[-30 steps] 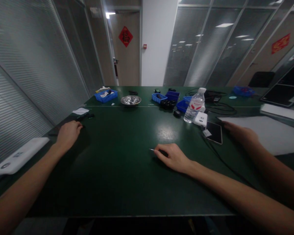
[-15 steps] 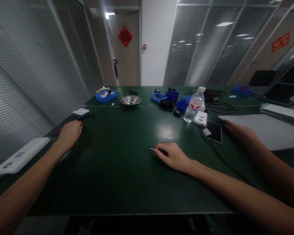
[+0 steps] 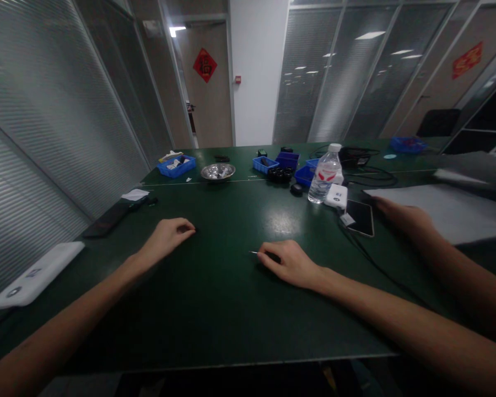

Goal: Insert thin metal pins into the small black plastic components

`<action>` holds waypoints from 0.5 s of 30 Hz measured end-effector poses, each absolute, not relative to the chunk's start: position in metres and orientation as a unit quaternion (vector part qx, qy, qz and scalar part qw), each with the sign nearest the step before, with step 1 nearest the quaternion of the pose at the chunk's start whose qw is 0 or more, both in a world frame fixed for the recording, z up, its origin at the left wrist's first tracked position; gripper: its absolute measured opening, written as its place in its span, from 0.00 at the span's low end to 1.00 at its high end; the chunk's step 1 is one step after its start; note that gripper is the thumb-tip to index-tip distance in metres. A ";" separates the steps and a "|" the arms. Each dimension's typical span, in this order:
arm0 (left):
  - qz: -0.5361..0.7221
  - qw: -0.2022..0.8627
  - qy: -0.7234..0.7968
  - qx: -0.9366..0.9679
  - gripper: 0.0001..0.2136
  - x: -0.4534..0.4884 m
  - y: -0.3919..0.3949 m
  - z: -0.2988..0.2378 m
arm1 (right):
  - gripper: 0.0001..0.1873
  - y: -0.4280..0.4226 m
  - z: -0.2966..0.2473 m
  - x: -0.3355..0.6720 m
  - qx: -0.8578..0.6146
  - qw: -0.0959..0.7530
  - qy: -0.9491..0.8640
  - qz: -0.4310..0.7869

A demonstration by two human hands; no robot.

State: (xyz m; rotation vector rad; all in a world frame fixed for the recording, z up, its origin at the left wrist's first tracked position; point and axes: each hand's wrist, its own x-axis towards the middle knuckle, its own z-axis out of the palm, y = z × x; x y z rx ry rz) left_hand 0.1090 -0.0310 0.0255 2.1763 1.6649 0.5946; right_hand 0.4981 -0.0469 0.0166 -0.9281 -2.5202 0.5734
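Note:
My left hand [image 3: 169, 237] rests on the dark green table [image 3: 215, 309] left of centre. Its fingers are pinched together, and a tiny dark thing that I cannot name shows at the fingertips. My right hand [image 3: 291, 263] lies at the table's middle, closed on a thin tool [image 3: 256, 253] whose metal tip points left. The two hands are about a hand's width apart. Another person's hand [image 3: 400, 216] lies flat at the right, beside a black phone [image 3: 359, 216].
At the left edge lie a dark phone [image 3: 107, 219], a white device [image 3: 37, 273] and a paper scrap [image 3: 135, 194]. Farther back stand blue bins [image 3: 176, 165], a metal bowl [image 3: 218, 171], a water bottle [image 3: 323, 176] and a white charger [image 3: 336, 196]. A white sheet [image 3: 446, 212] covers the right side.
My left hand has moved from the table's left edge, near the dark phone, right toward the centre, fingers now pinched. My right hand and the other person's hand have stayed put.

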 end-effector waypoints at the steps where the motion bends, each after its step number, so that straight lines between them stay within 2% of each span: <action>1: 0.207 0.197 0.541 0.791 0.13 0.135 -0.037 0.024 | 0.15 -0.047 0.016 0.498 -0.332 0.195 -0.900 0.203; 6: 0.238 0.228 0.374 0.867 0.08 0.236 -0.071 0.013 | 0.13 -0.047 0.015 0.497 -0.333 0.207 -0.899 0.198; 15: 0.255 0.265 0.378 0.850 0.08 0.246 -0.080 0.012 | 0.13 -0.047 0.014 0.498 -0.316 0.217 -0.904 0.188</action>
